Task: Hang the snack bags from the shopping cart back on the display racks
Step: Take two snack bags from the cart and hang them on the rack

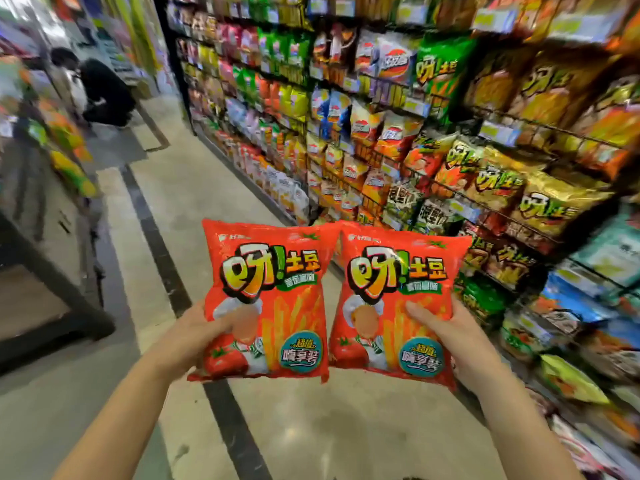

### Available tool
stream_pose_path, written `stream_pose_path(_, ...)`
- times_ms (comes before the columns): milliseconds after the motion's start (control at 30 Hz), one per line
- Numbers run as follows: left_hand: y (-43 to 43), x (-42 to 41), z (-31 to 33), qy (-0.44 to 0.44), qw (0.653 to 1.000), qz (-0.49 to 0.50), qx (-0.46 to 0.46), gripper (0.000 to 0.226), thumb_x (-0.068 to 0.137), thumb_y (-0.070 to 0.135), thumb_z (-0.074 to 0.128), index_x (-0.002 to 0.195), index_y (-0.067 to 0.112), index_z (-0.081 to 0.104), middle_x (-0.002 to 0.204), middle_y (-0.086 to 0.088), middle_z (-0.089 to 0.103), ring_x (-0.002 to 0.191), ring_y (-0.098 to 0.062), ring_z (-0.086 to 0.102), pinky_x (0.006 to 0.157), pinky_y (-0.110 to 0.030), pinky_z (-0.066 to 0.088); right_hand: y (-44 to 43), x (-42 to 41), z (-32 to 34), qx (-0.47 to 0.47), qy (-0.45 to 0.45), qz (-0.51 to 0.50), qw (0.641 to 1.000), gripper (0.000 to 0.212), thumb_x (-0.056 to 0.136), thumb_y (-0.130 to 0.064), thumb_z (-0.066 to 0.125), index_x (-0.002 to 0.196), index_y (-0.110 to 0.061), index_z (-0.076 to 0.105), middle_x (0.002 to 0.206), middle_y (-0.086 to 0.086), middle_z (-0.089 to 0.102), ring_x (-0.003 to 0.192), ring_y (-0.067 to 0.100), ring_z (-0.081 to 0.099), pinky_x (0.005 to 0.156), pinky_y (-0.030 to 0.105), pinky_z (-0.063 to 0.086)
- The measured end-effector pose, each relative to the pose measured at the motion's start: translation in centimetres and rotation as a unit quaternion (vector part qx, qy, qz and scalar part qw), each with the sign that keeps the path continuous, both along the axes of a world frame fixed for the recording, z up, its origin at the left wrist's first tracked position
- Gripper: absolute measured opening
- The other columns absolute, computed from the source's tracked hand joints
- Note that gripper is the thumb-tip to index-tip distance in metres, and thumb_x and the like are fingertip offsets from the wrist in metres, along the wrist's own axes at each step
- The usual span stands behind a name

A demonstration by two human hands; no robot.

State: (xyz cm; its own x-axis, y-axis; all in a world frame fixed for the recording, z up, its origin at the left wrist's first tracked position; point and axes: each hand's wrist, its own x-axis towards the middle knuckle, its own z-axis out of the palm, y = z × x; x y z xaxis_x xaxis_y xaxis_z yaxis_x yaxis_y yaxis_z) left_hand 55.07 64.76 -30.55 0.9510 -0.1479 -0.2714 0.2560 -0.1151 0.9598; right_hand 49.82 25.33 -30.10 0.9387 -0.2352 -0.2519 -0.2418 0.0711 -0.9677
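Centrally, two identical red snack bags were held side by side above the aisle floor [194, 202], their inner edges touching. The left hand [194, 336] gripped the left bag [266, 299] at its lower left edge, thumb curled over the printed face. The right hand [436, 327] gripped the right bag [394, 306] at its lower right edge in the same manner. Both bags stood upright with labels facing the camera. They were near, but not yet on, the display racks [485, 188] at right, where similar bags in red, gold and green were stocked. Judging by the puffed, glossy film, the bags were probably light, air-filled, soft and somewhat slippery, with brittle contents that a hard squeeze would crush. A hold at the flat top seal would likely suit hooking better than this lower-edge grip. No hanging hole could be made out.
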Motion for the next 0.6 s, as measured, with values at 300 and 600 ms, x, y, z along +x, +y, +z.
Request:
stream_pose_path(300, -7.8, 16.4, 3.4, -0.039, 0.974, -0.212, -0.065, 0.063, 0.074, 0.036, 0.085, 0.132, 0.02, 0.065, 0.123, -0.007, 0.075, 0.114, -0.034, 0.071, 0.102, -0.054, 0.053, -2.2, 0.7, 5.2, -0.037, -0.011, -0.206, 0.978, 0.058, 0.062, -0.04, 0.087, 0.115, -0.031, 0.065, 0.094, -0.008, 0.081, 0.082, 0.017, 0.079, 0.075, 0.035, 0.06)
stream_pose_path(600, -20.1, 24.6, 8.1, -0.067, 0.942, -0.319, -0.082, 0.043, 0.087, 0.018, 0.073, 0.129, 0.022, 0.065, 0.122, -0.007, 0.075, 0.113, -0.035, 0.071, 0.1, -0.053, 0.052, -9.5, 2.3, 9.7, -0.094, -0.035, -0.304, 0.947, 0.058, 0.057, -0.052, 0.088, 0.109, -0.035, 0.069, 0.099, -0.005, 0.081, 0.094, 0.024, 0.077, 0.098, 0.052, 0.056)
